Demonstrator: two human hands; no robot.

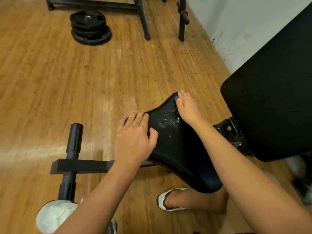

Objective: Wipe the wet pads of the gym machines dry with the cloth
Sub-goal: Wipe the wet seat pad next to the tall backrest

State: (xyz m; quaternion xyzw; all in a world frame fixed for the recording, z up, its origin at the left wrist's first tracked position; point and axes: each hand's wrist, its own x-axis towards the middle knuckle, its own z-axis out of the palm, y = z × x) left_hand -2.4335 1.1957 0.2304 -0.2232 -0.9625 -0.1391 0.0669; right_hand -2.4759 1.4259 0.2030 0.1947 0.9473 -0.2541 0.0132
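Observation:
The black seat pad point(175, 149) of a bench lies in front of me, with water droplets glistening on its far half. My right hand point(187, 107) is at the pad's far corner and holds a small grey-blue cloth point(176, 98) against it; only a scrap of the cloth shows under the fingers. My left hand point(135, 137) grips the pad's left edge, thumb on top and fingers bent over the rim. The large black backrest pad point(273, 92) rises at the right.
The bench's black frame with a roller post point(74, 141) stretches left over the wooden floor. Stacked weight plates point(90, 27) and rack legs point(144, 19) stand farther off. A white wall point(244, 27) runs along the right. My sandalled foot point(168, 200) is under the seat.

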